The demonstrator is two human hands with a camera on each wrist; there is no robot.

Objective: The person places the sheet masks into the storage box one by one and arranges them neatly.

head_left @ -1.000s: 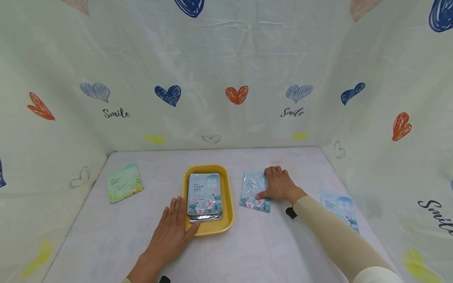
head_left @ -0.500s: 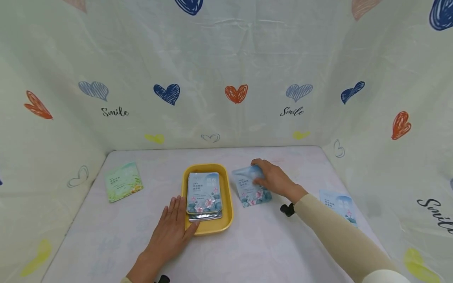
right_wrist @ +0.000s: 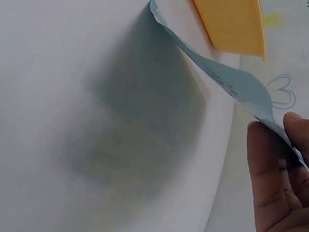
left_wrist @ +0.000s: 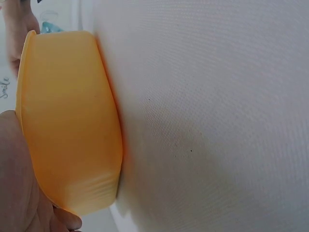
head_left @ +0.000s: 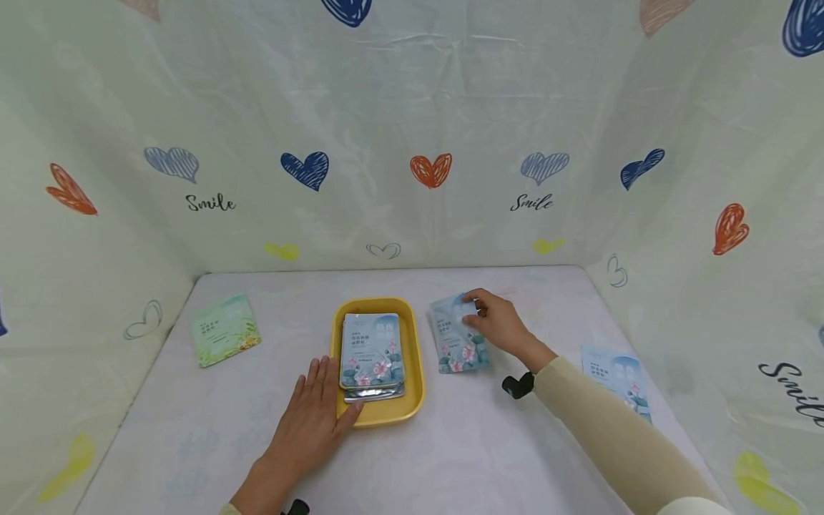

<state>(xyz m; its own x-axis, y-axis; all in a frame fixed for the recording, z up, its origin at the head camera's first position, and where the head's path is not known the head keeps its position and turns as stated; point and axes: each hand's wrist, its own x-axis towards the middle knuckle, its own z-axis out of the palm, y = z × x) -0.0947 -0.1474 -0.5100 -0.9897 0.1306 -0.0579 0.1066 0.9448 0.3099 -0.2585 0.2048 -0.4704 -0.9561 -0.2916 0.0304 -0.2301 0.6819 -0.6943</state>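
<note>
Right hand [head_left: 505,327]: fingers clamped on 1 blue sachet [head_left: 450,336], best pinched lightly; left hand [head_left: 305,422]: straight fingers should steady the tray [head_left: 386,413] alongside.

the tray [head_left: 415,357] is showing plain yellow; the pinched packet [head_left: 453,343] is wearing pale blue with pink flowers; the wall cloth [head_left: 380,207] is carrying blue, red and yellow hearts.

L hand [head_left: 307,422], fingers straight, on L rim of tray [head_left: 415,400]; pkt stack [head_left: 371,350] inside. R hand [head_left: 505,325] pinches blue pkt [head_left: 455,342] at upper R edge, just R of tray. Green pkt [head_left: 225,330] far L on table [head_left: 463,450], other blue pkt [head_left: 619,378] far R, partly behind R sleeve [head_left: 608,425]. Wall [head_left: 373,107] w/ hearts [head_left: 431,170] + "Smile".
</note>
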